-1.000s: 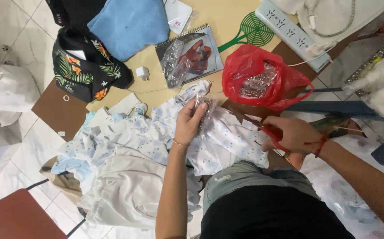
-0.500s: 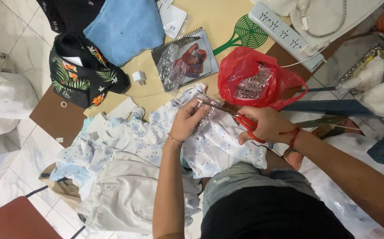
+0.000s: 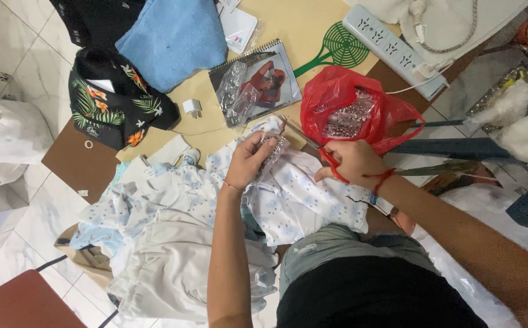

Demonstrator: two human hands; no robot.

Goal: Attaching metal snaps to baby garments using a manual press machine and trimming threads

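My left hand point(image 3: 248, 159) pinches a small piece of shiny silver trim point(image 3: 272, 147) against a white baby garment with blue print point(image 3: 288, 194) lying across my lap. My right hand point(image 3: 354, 161) grips red-handled scissors point(image 3: 320, 152), whose blades point up-left toward the trim and reach just past it. A red cord is tied around my right wrist. More pale baby clothes point(image 3: 160, 243) are heaped to the left of my left forearm.
A red plastic bag point(image 3: 355, 112) holding more silver trim sits just beyond the scissors. A spiral notebook point(image 3: 258, 82), green fly swatter point(image 3: 337, 48), white power strip point(image 3: 394, 48), small white charger point(image 3: 191, 108), blue cloth point(image 3: 172, 36) and floral black shirt point(image 3: 115, 100) lie on the tan board.
My right hand has moved left with the scissors, from beside my knee up to the trim that my left hand holds. My left hand has stayed on the garment.
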